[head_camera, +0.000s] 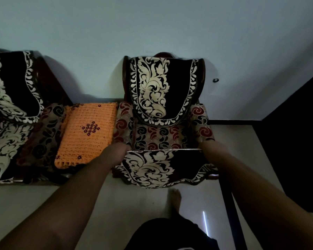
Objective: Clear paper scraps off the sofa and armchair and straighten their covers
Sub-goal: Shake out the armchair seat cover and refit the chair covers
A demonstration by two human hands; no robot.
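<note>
The armchair (163, 136) stands in the middle against the wall, its seat patterned red and black. A black-and-cream floral cover (163, 91) drapes its backrest. A second such cover (157, 168) hangs over the seat's front edge. My left hand (122, 150) grips that seat cover's top left corner and my right hand (208, 147) grips its top right corner, the edge stretched straight between them. The sofa (16, 123) at the left carries its own floral covers. No paper scraps show.
A small table with an orange crocheted cloth (88, 134) stands between sofa and armchair. My bare foot (174, 197) is on the pale floor in front of the armchair. A dark doorway or panel (296, 141) is at the right.
</note>
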